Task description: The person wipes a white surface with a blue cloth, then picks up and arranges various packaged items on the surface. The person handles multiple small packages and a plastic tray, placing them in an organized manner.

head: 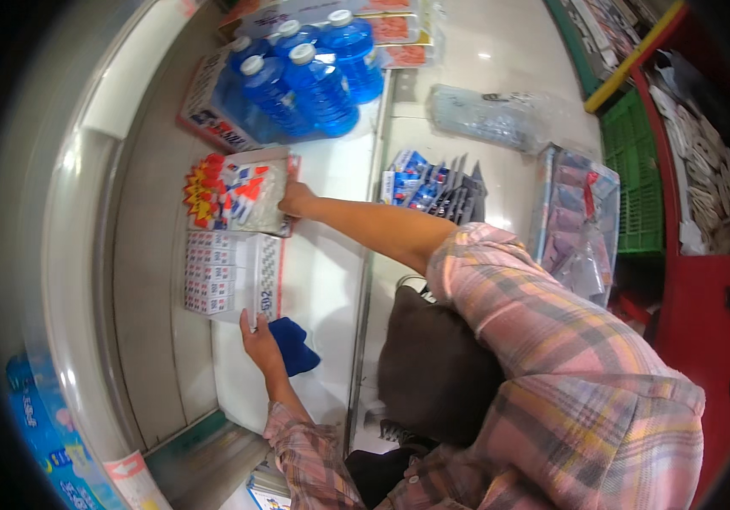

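My right hand (296, 200) grips the near side of an open cardboard box of glue tubes (251, 197) with a red and yellow starburst card at its far end. Just below it in the picture lies an open display box (269, 274) with small white cartons (210, 274) stacked in its far part. At the lower end of that box my left hand (259, 338) has its fingers against the box's edge. A dark blue cloth (294, 346) lies on the white shelf beside my left hand; whether that hand holds part of it, I cannot tell.
Several blue bottles with white caps (320, 95) stand at the shelf's upper end beside a printed carton (212, 108). Blister packs (432, 185), a clear plastic package (492, 115) and a box of pink packets (572, 223) lie on the floor. A green crate (634, 172) stands at the right.
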### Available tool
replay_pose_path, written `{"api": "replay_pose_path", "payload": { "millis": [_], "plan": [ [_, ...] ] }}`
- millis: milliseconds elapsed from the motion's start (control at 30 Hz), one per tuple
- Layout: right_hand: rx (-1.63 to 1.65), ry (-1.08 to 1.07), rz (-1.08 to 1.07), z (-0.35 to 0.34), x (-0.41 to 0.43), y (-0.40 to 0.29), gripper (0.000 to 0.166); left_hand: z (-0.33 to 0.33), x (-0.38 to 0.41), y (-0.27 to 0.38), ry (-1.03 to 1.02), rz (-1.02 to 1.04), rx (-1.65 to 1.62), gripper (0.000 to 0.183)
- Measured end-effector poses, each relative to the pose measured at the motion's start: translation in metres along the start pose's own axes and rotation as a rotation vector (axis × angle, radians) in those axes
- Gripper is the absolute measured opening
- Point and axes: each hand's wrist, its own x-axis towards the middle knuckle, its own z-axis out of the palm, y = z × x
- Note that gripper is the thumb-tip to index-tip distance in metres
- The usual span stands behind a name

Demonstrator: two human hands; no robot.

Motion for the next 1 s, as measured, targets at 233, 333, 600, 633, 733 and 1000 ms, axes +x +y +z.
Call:
{"api": "replay_pose_path", "payload": {
  "millis": [233,333,600,633,733,1000],
  "plan": [
    [0.347,-0.023,0.278,-0.009,-0.016,0.010,0.106,-0.001,0.015,-0.028,-0.055,0.105,0.172,0.045],
    [0.346,-0.072,0.107,-0.030,-0.066,0.009,0.089,-0.015,-0.011,0.003,-0.018,0.069,0.052,0.053],
    [0.395,-0.392,0.231,-0.142,-0.299,0.124,0.032,-0.078,-0.073,0.052,-0.012,-0.162,-0.237,0.054],
    [0.346,-0.380,0.338,-0.152,-0.319,0.151,0.027,-0.086,-0.084,0.063,-0.047,-0.286,-0.344,0.054],
    [0.269,-0.299,0.638,-0.189,-0.349,0.191,0.029,-0.113,-0.118,0.064,-0.062,-0.296,-0.485,0.047],
    [0.699,0.188,0.818,-0.202,-0.292,0.229,0.044,-0.152,-0.179,0.078,-0.126,-0.340,-0.467,0.043]
  ]
}}
